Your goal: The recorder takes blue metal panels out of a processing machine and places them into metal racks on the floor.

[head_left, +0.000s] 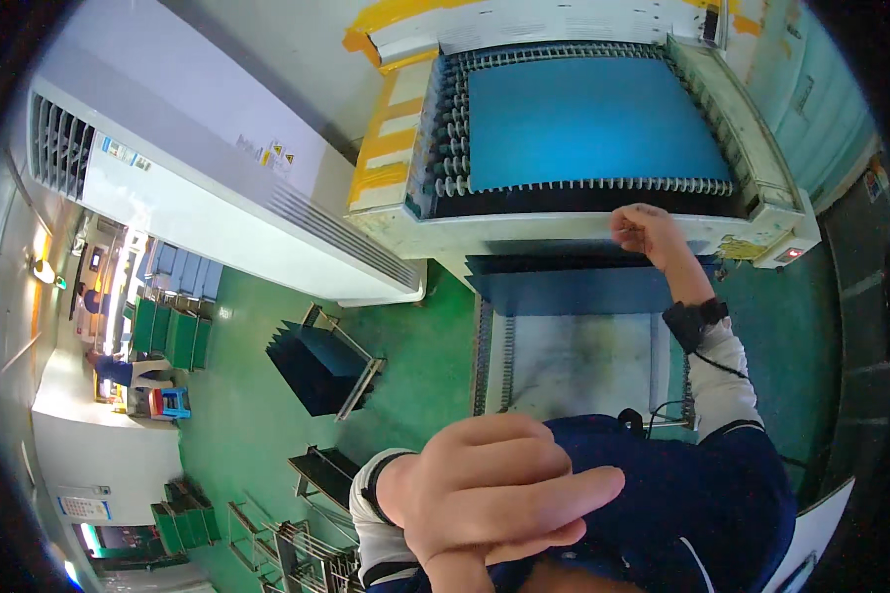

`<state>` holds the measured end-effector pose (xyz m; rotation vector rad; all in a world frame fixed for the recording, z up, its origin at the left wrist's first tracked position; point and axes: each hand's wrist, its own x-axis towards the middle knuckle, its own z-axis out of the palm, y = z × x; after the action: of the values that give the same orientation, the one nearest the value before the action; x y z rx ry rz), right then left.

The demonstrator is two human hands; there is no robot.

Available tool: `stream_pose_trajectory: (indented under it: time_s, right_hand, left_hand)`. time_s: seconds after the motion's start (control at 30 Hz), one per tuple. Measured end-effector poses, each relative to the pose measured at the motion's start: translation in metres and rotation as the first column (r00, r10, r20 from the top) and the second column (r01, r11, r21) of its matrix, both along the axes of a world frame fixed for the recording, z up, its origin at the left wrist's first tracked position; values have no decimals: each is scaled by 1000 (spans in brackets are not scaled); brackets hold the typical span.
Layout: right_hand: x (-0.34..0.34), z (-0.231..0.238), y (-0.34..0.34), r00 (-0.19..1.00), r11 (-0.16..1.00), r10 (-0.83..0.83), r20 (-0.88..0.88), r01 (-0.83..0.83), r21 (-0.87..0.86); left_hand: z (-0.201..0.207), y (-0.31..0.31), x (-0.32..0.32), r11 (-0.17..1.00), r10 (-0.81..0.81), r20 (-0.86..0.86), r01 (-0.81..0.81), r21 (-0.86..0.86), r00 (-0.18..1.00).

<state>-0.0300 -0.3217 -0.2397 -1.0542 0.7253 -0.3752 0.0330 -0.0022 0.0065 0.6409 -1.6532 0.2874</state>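
Observation:
A flat blue panel lies on the roller conveyor of the machine ahead of me. Just below the conveyor's front edge, my right hand hovers with its fingers curled in and nothing visible in them. Beneath that hand, several dark blue panels stand on edge side by side in a rack with a pale base. Close to the camera, my left hand is raised in front of my body. Its fingers are mostly folded together, one pointing right; no object shows in it, though the palm is hidden.
A tall white cabinet unit with vents stands left of the machine. On the green floor are a rack of dark panels and metal frames. Far left, a person is near a blue stool and green bins.

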Motion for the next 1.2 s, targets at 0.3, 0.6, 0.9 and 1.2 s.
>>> stream_pose_trajectory:
  time_s: [0.3,0.6,0.9,1.2]
  right_hand:
    - [-23,-22,31,994,992,25,-108,-37,-117]
    - [-29,-51,34,981,940,-33,-189,-34,-341]
    - [-20,-57,57,969,320,-182,-165,-100,-942]
    - [-15,-53,62,971,78,-117,-209,-201,-976]
  left_hand:
    - [0,0,-7,997,77,15,-77,17,997]
    - [3,29,0,910,14,82,-46,411,997]
    - [-3,12,-20,970,71,-87,-48,240,994]
    - [-2,11,-12,890,-444,-353,452,-64,824]
